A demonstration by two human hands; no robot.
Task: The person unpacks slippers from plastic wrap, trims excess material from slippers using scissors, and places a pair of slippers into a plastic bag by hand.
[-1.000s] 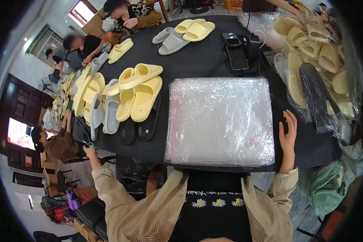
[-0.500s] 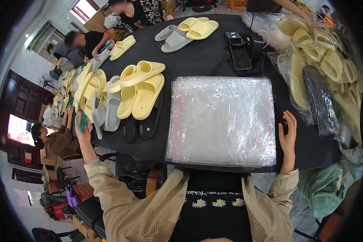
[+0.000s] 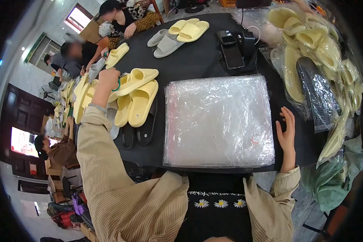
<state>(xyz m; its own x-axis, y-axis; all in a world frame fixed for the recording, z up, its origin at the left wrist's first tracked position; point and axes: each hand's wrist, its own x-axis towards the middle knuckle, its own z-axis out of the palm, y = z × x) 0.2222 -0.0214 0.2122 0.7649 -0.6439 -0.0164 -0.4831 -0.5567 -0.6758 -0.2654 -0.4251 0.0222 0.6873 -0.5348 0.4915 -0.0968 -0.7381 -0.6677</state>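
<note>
My left hand [image 3: 108, 80] is closed and reaches over the left of the table. A green loop-shaped object [image 3: 118, 84], perhaps a scissor handle, shows at its fingers. Just beside it lies the upper yellow slipper [image 3: 139, 78], tilted on another yellow pair [image 3: 143, 103]; whether the fingers touch it I cannot tell. Beneath that pair stick out black slippers [image 3: 147, 131]. My right hand [image 3: 287, 131] lies at the table's right side, open, fingers apart and holding nothing. Close to its left is a stack of clear plastic bags [image 3: 217, 121].
Grey and yellow slippers [image 3: 179, 38] lie at the back. A phone [image 3: 232, 56] is near a black stand. Bagged yellow slippers [image 3: 328, 54] and a bagged black one [image 3: 313, 88] pile up on the right. People sit along the far left side.
My left hand has risen from the table's left edge and moved up and right to the stacked slippers, with the green object. My right hand stays nearly still. A bagged slipper at the right has dropped lower.
</note>
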